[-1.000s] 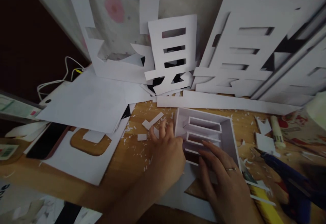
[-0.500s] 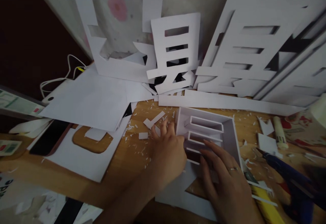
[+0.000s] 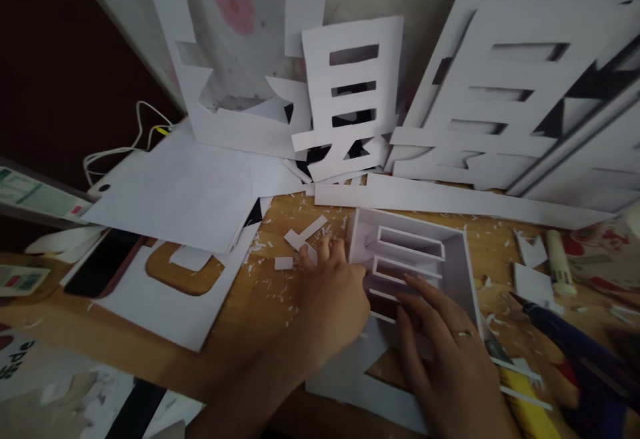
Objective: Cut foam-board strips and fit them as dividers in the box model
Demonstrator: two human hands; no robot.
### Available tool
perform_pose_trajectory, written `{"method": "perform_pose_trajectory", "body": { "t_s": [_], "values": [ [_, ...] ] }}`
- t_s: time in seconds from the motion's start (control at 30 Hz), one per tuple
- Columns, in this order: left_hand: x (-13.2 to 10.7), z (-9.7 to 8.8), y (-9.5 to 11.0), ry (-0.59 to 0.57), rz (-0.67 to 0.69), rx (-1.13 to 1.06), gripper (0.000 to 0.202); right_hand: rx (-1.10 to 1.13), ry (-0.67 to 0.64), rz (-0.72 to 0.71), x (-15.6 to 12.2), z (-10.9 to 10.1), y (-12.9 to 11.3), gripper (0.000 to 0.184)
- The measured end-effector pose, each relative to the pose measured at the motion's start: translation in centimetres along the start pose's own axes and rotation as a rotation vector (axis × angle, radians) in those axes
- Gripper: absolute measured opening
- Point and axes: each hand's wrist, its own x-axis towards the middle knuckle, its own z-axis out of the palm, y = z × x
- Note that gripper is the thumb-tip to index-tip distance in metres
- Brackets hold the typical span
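White box, open-topped, divided inside

Thin-walled and pale, it sat on the wooden table, slim hollow frames crossing its interior. The left hand was at its nine-o'clock wall, the right hand over its five-o'clock corner; fingers loosely bent, any grip impossible to tell. A glue gun was at four o'clock; a slotted panel leaned at eleven.
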Motion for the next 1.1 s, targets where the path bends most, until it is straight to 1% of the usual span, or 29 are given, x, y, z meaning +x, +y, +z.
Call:
{"method": "perform_pose_trajectory", "body": {
  "t_s": [0.27, 0.4, 0.5, 0.6, 0.7, 0.73, 0.87, 1.1],
  "values": [
    [0.0, -0.1, 0.0, -0.010, -0.007, 0.002, 0.033, -0.008, -0.003, 0.021, -0.1, 0.2, 0.0, 0.022],
    [0.0, -0.2, -0.1, 0.009, -0.006, 0.003, 0.034, -0.016, 0.001, 0.023, 0.0, 0.1, -0.1, 0.021],
    [-0.1, -0.1, 0.1, 0.021, -0.005, 0.002, 0.034, -0.011, -0.001, 0.020, -0.1, 0.1, 0.0, 0.020],
    [-0.4, 0.2, 0.7, 0.050, -0.018, 0.025, 0.036, -0.004, -0.015, 0.014, -0.2, 0.1, 0.0, 0.022],
    [-0.8, 0.3, 1.1, 0.115, -0.019, 0.071, 0.039, -0.003, -0.024, 0.010, -0.3, 0.1, 0.1, 0.022],
    [-0.9, 0.2, 1.1, 0.119, -0.016, 0.077, 0.039, -0.001, -0.025, 0.008, -0.3, 0.1, 0.2, 0.022],
    [-1.1, -0.1, 0.5, 0.073, -0.013, 0.055, 0.033, 0.005, -0.038, 0.003, -0.3, 0.0, 0.3, 0.021],
    [-0.9, 0.2, 0.1, 0.096, -0.014, 0.028, 0.032, -0.009, -0.034, 0.003, -0.3, 0.0, 0.2, 0.021]
  ]
}}
